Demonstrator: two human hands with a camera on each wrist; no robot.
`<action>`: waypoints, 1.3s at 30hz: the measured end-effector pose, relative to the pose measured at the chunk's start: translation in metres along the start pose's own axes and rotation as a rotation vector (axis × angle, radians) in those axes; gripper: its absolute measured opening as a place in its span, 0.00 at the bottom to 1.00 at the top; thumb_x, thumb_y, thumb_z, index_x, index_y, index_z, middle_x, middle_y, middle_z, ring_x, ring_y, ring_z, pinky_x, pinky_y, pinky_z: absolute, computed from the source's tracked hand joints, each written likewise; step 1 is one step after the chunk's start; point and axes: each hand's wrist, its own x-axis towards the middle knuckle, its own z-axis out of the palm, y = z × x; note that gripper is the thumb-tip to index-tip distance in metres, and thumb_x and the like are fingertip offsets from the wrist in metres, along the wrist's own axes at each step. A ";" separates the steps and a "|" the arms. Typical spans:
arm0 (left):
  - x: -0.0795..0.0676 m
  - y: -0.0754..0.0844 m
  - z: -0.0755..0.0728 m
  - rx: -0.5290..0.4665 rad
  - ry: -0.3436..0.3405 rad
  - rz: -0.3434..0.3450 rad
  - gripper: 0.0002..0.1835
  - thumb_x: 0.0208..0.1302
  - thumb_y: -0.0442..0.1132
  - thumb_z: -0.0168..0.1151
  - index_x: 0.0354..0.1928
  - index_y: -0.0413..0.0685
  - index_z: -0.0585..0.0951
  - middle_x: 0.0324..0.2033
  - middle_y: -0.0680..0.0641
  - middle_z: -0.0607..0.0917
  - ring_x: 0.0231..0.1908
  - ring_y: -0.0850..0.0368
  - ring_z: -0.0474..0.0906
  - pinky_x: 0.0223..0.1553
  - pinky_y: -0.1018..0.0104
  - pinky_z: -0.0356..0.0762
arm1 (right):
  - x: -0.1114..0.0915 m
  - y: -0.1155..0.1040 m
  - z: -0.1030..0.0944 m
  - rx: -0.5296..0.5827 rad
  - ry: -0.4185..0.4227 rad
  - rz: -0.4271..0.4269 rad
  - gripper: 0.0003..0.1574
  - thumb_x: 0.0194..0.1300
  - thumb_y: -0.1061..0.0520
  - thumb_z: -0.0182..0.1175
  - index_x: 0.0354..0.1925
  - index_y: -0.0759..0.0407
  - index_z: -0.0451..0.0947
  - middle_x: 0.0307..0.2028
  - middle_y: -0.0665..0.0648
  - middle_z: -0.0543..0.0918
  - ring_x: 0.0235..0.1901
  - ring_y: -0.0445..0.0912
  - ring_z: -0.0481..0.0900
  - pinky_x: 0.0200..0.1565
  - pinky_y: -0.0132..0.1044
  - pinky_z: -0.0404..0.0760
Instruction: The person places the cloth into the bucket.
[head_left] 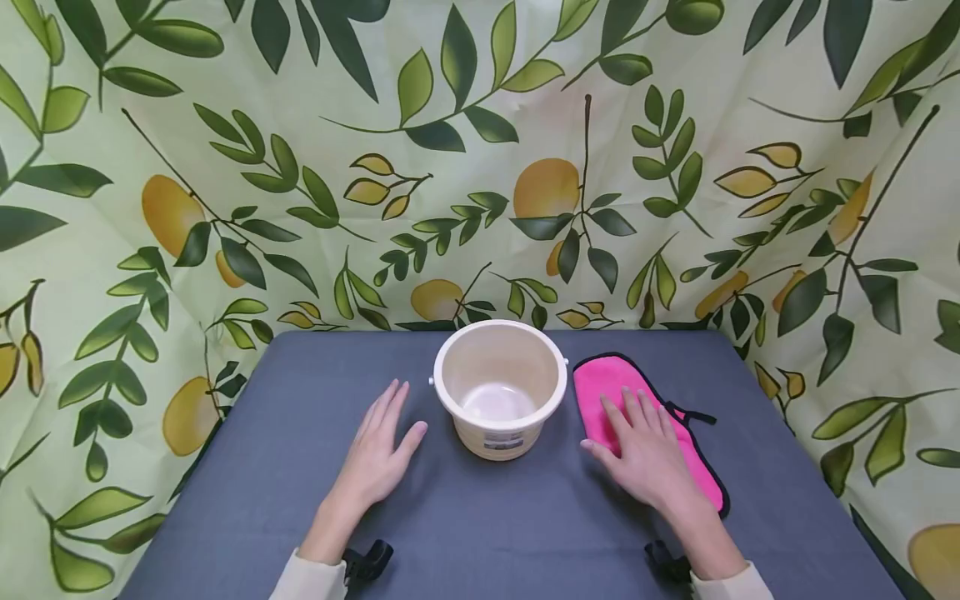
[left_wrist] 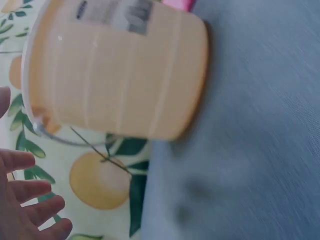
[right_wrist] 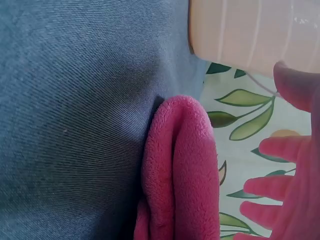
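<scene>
A small cream plastic bucket (head_left: 499, 433) stands upright on the grey-blue table, with a label low on its front. Its thin wire handle (left_wrist: 75, 142) hangs down at the far side. To the left of the bucket is my left hand (head_left: 378, 454), palm down with fingers extended, touching nothing. On the bucket's right lies a folded pink plush cloth (head_left: 705, 479) with black edging and a black loop (head_left: 693, 414). My right hand (head_left: 645, 454) is over this cloth, fingers spread; the right wrist view shows a gap between the fingers (right_wrist: 265, 187) and the cloth.
The cloth-covered table (head_left: 480, 533) ends at a fabric backdrop (head_left: 465, 208) printed with leaves and yellow fruit, which also runs along both sides. Dark wrist straps (head_left: 367, 562) sit on both wrists, below pale sleeves.
</scene>
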 end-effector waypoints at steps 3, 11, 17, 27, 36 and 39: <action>0.007 0.009 -0.001 -0.108 0.028 0.013 0.35 0.75 0.56 0.55 0.78 0.51 0.63 0.77 0.43 0.59 0.75 0.39 0.55 0.69 0.31 0.56 | 0.003 0.003 -0.002 0.019 0.000 0.004 0.53 0.64 0.36 0.66 0.75 0.62 0.63 0.74 0.75 0.57 0.73 0.72 0.50 0.70 0.71 0.47; 0.023 0.034 0.000 -0.285 0.057 0.020 0.35 0.74 0.54 0.57 0.78 0.52 0.62 0.78 0.44 0.58 0.76 0.41 0.53 0.68 0.29 0.54 | 0.008 0.010 -0.004 0.080 -0.014 0.016 0.49 0.67 0.40 0.65 0.74 0.65 0.63 0.71 0.76 0.61 0.71 0.72 0.56 0.67 0.71 0.55; 0.037 0.042 0.003 -0.391 0.056 0.017 0.36 0.72 0.51 0.60 0.77 0.51 0.64 0.77 0.44 0.60 0.76 0.43 0.55 0.70 0.33 0.54 | 0.012 0.022 0.001 0.145 -0.019 0.037 0.46 0.68 0.40 0.65 0.72 0.65 0.66 0.68 0.74 0.67 0.68 0.70 0.62 0.64 0.71 0.63; 0.049 0.042 0.015 -0.509 0.020 0.010 0.40 0.67 0.48 0.65 0.77 0.47 0.62 0.77 0.43 0.58 0.76 0.44 0.53 0.73 0.36 0.49 | 0.013 0.036 0.017 0.221 0.006 0.036 0.39 0.62 0.46 0.71 0.63 0.67 0.75 0.59 0.69 0.75 0.58 0.64 0.72 0.58 0.64 0.74; 0.049 0.043 0.018 -0.506 0.016 0.009 0.40 0.67 0.48 0.65 0.77 0.44 0.63 0.77 0.43 0.58 0.76 0.44 0.53 0.73 0.38 0.49 | 0.016 0.040 0.024 0.217 0.050 0.024 0.29 0.59 0.52 0.73 0.55 0.67 0.82 0.51 0.65 0.78 0.51 0.60 0.75 0.52 0.59 0.77; 0.049 0.041 0.020 -0.510 0.017 0.009 0.40 0.67 0.48 0.65 0.77 0.43 0.63 0.77 0.43 0.58 0.76 0.43 0.52 0.73 0.37 0.49 | 0.017 0.040 0.025 0.229 0.083 0.025 0.22 0.59 0.56 0.73 0.49 0.65 0.85 0.45 0.62 0.79 0.45 0.56 0.76 0.47 0.54 0.77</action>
